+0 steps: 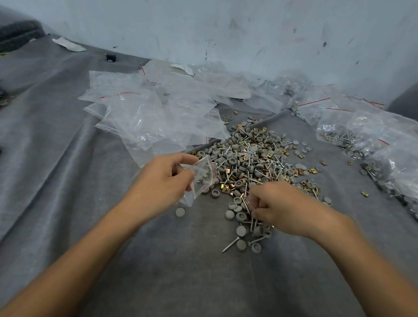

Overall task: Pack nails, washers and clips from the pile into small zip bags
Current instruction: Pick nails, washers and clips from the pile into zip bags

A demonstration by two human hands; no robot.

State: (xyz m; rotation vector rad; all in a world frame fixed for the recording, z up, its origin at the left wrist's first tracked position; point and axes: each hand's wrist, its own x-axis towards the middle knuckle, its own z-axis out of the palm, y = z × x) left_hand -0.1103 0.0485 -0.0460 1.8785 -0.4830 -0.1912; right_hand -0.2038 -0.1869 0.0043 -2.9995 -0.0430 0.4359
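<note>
Head view: my left hand (162, 179) pinches a small clear plastic zip bag (202, 180) near its mouth, thumb and fingers curled on the plastic. It hangs just over the near left edge of the mixed pile of grey washers, steel nails and brass clips (250, 159). My right hand (283, 207) is curled at the pile's near edge, fingertips closed on a few thin steel nails (247, 204). The pile lies on grey felt cloth (193, 270), between loose empty clear bags (151, 113) and filled clear bags (380, 148).
</note>
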